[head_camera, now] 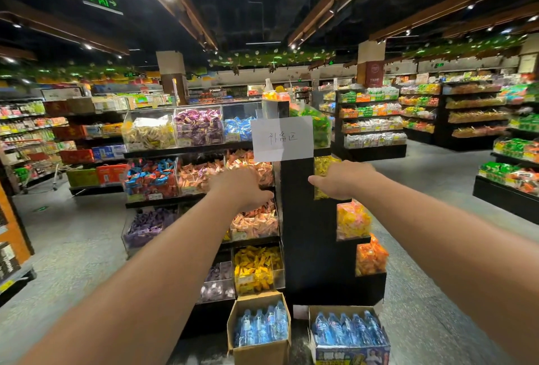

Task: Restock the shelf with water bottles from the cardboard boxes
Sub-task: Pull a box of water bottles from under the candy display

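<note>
Water bottles [262, 326] stand upright, long axis near vertical, in two open boxes on the floor at the foot of the shelf [306, 218]. The left box [256, 350] shows about four or five bottles and the right box [350, 356] about five in its front row; any behind are hidden. Both boxes lie well below the hands. The left hand [242, 186] and right hand [341, 179] hover at mid-shelf, fingers loosely extended and holding nothing. Each hand is roughly above its own box, so the reach looks like a straight drop.
</note>
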Motion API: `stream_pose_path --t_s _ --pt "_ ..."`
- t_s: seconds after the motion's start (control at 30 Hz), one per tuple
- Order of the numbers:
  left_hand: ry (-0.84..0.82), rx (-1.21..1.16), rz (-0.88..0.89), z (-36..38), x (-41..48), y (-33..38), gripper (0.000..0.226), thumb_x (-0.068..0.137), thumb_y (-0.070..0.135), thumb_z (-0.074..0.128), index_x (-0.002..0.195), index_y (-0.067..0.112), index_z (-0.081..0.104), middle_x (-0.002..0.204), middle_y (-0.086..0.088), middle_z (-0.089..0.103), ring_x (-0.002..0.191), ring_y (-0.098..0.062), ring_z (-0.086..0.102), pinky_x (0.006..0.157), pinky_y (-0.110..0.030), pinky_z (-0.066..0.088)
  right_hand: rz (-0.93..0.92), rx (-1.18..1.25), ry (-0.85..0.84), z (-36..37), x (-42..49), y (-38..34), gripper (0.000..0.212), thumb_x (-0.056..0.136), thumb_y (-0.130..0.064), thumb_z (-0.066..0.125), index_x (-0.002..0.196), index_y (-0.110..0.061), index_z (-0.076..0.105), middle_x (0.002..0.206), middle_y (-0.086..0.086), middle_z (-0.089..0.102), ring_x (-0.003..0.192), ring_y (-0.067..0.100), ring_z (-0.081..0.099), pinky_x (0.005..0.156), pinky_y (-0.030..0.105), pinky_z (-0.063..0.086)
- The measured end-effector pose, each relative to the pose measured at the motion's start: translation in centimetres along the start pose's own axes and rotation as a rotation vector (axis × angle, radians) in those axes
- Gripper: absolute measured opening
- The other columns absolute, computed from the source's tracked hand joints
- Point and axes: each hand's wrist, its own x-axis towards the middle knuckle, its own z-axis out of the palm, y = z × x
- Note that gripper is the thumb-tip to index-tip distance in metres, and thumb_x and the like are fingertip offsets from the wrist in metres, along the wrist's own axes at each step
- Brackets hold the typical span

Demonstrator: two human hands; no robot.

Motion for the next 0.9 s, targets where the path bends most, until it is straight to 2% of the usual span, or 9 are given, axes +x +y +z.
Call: stream_pose_path --t_s 0.13,0.27,0.33,0.4,0.5,0.63,0.8,0.9 --pt "-0.01 0.006 0.006 0.8 1.6 -0.5 0.052 0.09 0.058 0.044 0.121 0.017 0.052 0.119 -0.006 0.059 0.11 -0.027 0.055 0.093 -0.045 0.048 0.005 0.003 -0.012 0.5 2.0 -0.6 0.067 0.093 -0.067 0.026 0.126 -0.016 0.054 0.131 0.007 0.054 0.119 0.029 0.052 0.096 0.045 0.044" --pt "-0.014 0.019 0.003 1.4 3.4 -0.7 0.05 0.092 0.056 0.043 0.118 0.016 0.055 0.114 -0.005 0.061 0.105 -0.024 0.057 0.083 -0.038 0.048 -0.024 -0.001 -0.025 1.1 3.8 -0.8 0.064 0.096 -0.061 0.027 0.129 -0.013 0.053 0.131 0.007 0.056 0.118 0.026 0.053 0.087 0.036 0.044" --pt "-0.019 0.032 -0.014 1.7 4.6 -0.6 0.05 0.091 0.056 0.043 0.118 0.016 0.056 0.113 -0.004 0.061 0.105 -0.025 0.057 0.081 -0.038 0.048 -0.044 -0.005 -0.037 1.4 4.9 -0.5 0.065 0.097 -0.061 0.025 0.13 -0.013 0.053 0.131 0.007 0.056 0.118 0.027 0.053 0.087 0.036 0.043" --pt "-0.016 0.041 -0.032 1.9 5.9 -0.1 0.049 0.091 0.057 0.043 0.117 0.017 0.056 0.113 -0.003 0.061 0.104 -0.025 0.057 0.078 -0.037 0.046 -0.064 -0.007 -0.043 1.6 6.3 0.1 0.065 0.097 -0.061 0.024 0.128 -0.013 0.054 0.127 0.007 0.057 0.115 0.027 0.054 0.087 0.038 0.044" --pt "-0.022 0.046 -0.04 2.0 8.0 1.3 0.049 0.091 0.057 0.043 0.117 0.017 0.056 0.114 -0.003 0.061 0.105 -0.024 0.057 0.078 -0.037 0.045 -0.08 -0.003 -0.043 1.6 8.5 1.4 0.063 0.097 -0.059 0.025 0.126 -0.012 0.056 0.119 0.006 0.059 0.109 0.025 0.056 0.08 0.035 0.041" --pt "-0.026 0.051 -0.048 2.2 10.7 3.9 0.051 0.091 0.058 0.041 0.119 0.017 0.055 0.117 -0.004 0.061 0.108 -0.025 0.056 0.087 -0.042 0.047 -0.093 -0.021 -0.03 1.5 11.7 3.5 0.065 0.098 -0.059 0.023 0.133 -0.013 0.052 0.139 0.009 0.05 0.127 0.028 0.047 0.094 0.039 0.041" --pt "-0.032 0.081 -0.078 2.8 14.1 7.2 0.05 0.091 0.058 0.04 0.117 0.019 0.057 0.114 -0.001 0.062 0.106 -0.023 0.057 0.079 -0.038 0.044 -0.114 -0.025 -0.034 2.4 15.8 6.4 0.066 0.096 -0.06 0.023 0.131 -0.013 0.053 0.137 0.01 0.052 0.124 0.03 0.049 0.095 0.041 0.041" --pt "-0.032 0.087 -0.104 3.4 15.8 9.1 0.053 0.09 0.061 0.041 0.117 0.019 0.057 0.115 -0.002 0.061 0.107 -0.023 0.057 0.082 -0.04 0.044 -0.128 -0.029 -0.036 3.1 17.9 8.3 0.067 0.096 -0.061 0.023 0.133 -0.013 0.051 0.139 0.01 0.05 0.126 0.03 0.048 0.096 0.042 0.041"
